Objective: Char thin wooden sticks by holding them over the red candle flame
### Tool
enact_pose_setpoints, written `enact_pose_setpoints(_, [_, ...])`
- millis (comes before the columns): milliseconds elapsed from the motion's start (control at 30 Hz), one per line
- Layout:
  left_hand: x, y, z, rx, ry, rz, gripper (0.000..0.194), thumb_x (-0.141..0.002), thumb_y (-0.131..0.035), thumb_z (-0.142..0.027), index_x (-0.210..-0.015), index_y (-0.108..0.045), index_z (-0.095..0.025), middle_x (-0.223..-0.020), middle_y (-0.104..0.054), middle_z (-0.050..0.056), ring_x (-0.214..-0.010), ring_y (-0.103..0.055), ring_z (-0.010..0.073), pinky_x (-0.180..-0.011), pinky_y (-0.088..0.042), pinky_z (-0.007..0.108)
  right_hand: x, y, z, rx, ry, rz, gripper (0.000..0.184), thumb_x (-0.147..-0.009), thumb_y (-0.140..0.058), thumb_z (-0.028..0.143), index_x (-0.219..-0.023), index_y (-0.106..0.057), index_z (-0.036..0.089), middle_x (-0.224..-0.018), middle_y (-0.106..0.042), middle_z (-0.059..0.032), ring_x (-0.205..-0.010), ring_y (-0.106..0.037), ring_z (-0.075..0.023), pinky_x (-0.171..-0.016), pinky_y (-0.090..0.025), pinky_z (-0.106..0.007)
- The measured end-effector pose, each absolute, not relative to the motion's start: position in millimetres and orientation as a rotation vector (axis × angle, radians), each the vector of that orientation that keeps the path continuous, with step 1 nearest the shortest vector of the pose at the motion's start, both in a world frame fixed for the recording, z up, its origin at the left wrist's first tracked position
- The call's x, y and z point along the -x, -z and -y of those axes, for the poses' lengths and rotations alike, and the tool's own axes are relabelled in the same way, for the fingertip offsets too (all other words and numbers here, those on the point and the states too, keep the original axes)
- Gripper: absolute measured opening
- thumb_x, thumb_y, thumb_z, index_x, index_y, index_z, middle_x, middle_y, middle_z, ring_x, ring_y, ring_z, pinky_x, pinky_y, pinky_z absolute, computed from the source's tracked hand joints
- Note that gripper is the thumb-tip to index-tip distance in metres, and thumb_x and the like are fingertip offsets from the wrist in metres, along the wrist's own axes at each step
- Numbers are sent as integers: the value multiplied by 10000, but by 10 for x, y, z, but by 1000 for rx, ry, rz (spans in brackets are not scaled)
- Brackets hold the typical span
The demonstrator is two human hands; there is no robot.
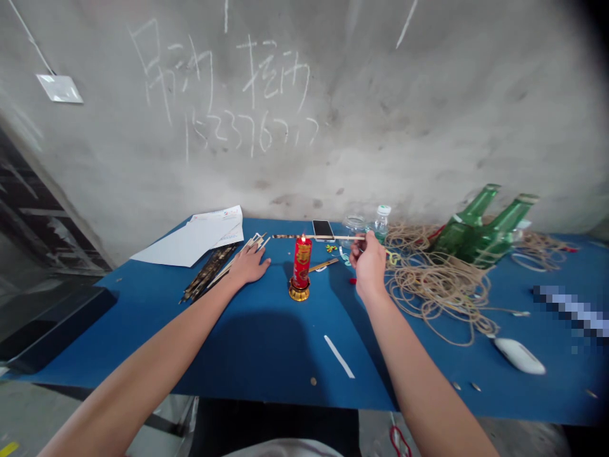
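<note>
A lit red candle (301, 263) in a gold holder stands mid-table on the blue table (266, 343). My right hand (367, 261) is pinched shut on one end of a thin wooden stick (318, 237), held level just above the flame. The stick's far end looks darkened. My left hand (247, 263) lies flat and open on the table, its fingertips touching a pile of thin sticks (216, 270), some pale and some charred.
White papers (195, 240) lie at the back left. A phone (323, 229), a glass jar (354, 226) and a small plastic bottle (381, 222) stand behind the candle. Tangled cord (435, 282) and two green bottles (480, 231) fill the right. A white strip (339, 356) lies in front.
</note>
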State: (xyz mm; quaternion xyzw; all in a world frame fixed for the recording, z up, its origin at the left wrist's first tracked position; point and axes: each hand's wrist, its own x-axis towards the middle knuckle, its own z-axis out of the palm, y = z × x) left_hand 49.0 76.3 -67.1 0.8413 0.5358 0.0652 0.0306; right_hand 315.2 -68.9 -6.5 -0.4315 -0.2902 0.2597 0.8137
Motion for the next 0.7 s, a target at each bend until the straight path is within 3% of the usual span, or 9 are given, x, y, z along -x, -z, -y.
enact_pose_setpoints(700, [-486,670,-775,-2598,-183,-1648,705,-1025,-308,-567,-1609,-432,-192,-1736,-273,127,-1596,-240,371,-1248,-281,564,-3147,73,690,932,-530,644,472,-870,-650,667,-795,-626,201,-605,-481,51,-490,-394,-81,-403,-267,-209])
